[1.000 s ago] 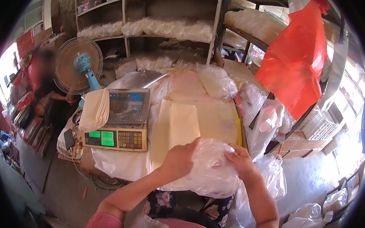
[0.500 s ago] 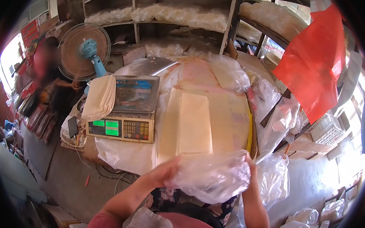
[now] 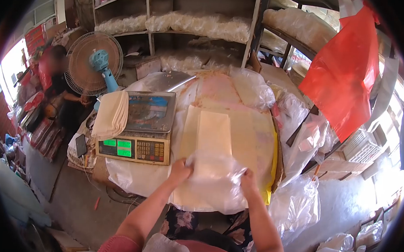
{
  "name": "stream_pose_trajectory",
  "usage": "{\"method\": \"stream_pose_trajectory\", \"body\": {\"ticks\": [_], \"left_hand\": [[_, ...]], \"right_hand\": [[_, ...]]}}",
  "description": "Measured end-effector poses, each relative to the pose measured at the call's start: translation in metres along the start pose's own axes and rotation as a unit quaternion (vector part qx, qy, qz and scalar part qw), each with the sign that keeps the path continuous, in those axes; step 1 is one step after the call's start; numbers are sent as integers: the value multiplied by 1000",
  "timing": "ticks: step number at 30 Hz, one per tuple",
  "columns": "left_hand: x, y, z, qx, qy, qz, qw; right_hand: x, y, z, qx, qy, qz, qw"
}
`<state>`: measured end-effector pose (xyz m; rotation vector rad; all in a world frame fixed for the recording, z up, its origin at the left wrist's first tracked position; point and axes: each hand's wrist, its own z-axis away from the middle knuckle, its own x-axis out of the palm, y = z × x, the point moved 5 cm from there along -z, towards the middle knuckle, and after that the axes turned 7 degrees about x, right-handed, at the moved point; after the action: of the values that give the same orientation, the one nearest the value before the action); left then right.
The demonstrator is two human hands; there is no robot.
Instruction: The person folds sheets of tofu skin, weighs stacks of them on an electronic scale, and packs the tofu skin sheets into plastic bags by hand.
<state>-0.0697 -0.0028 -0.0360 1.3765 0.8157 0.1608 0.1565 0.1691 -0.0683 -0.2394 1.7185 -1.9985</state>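
A clear plastic bag is stretched between my two hands over the near end of the table. My left hand is closed on its left edge; my right hand grips the right edge. Under and beyond the bag lies a stack of pale yellowish sheets, its near end showing faintly through the plastic. The stack rests on a wider cream sheet. To the left stands a digital scale with green lit displays, and a folded bundle of cream sheets leans over its left side.
A blue fan and a phone are at the left, with a seated person behind. A red plastic sheet hangs at the right above clear bags. Packed shelves line the back.
Both hands have moved forward over the table, carrying the plastic bag from near my lap onto the near end of the sheet stack. The bag is now spread flatter.
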Motion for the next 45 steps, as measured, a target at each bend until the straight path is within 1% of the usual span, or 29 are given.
{"method": "stream_pose_trajectory", "body": {"ticks": [1,3,5,6,8,9,10,11,13,14,15,16,17,19,21,23,25,26,27,29,31,32,34,36,37,38,39,41,45], "left_hand": [[5,5,6,57,0,-116,992],[15,-9,4,47,-17,-123,991],[18,-16,3,35,-38,-134,990],[18,-15,4,3,-49,-94,994],[22,-14,1,-25,-56,-54,997],[32,-23,2,-106,-94,31,989],[41,-29,6,-185,-130,117,967],[42,-27,10,-183,-130,118,967],[53,-19,25,-183,-161,260,934],[56,-19,34,-184,-163,260,934],[61,-12,43,-152,-169,396,890],[61,-3,49,-116,-168,522,828],[57,7,56,-116,-168,522,828],[53,25,69,-151,-174,565,792],[64,11,79,-173,-164,600,764],[72,-1,88,-197,-156,630,735],[76,-2,92,-195,-147,699,673],[77,-1,92,-198,-149,698,672],[76,0,90,-193,-155,672,698],[75,2,92,-188,-158,645,724],[82,8,95,-199,-169,695,670],[84,3,95,-199,-168,695,670],[89,6,94,-92,-262,747,604],[91,13,96,-139,-215,732,632],[92,12,96,-184,-167,711,658],[94,12,98,-186,-170,709,659],[96,9,103,-188,-156,724,645],[99,7,109,-196,-145,736,632],[103,-11,107,-221,-126,714,652]], "right_hand": [[3,9,2,-28,7,21,999],[9,-7,13,-54,14,41,998],[8,-46,38,-83,42,198,976],[7,-46,37,-84,43,197,976],[5,-43,31,-71,0,110,991],[1,-29,22,-73,-1,110,991],[-3,0,5,-1,-36,33,999],[-2,6,3,70,-70,-43,994],[-7,9,8,89,-101,-97,986],[-7,7,14,111,-134,-151,973],[-11,9,17,114,-133,-151,973],[-10,14,21,164,-183,-215,945],[-6,17,26,213,-231,-277,908],[0,3,50,195,-253,-305,897],[2,2,61,178,-275,-330,885],[3,15,64,169,-305,-429,833],[1,34,69,156,-324,-525,771],[0,42,71,149,-333,-569,737],[4,52,71,151,-332,-569,737],[1,67,67,131,-151,-534,822],[-4,57,78,132,-152,-552,809],[-7,43,87,133,-152,-571,796],[-5,6,102,162,-165,-571,788],[-6,22,100,189,-178,-570,780],[-13,61,88,139,-170,-558,800],[-15,67,86,88,-160,-546,817],[-19,77,83,87,-156,-549,816],[-11,83,86,136,-251,-504,815],[-1,63,89,117,-235,-489,832]]}}
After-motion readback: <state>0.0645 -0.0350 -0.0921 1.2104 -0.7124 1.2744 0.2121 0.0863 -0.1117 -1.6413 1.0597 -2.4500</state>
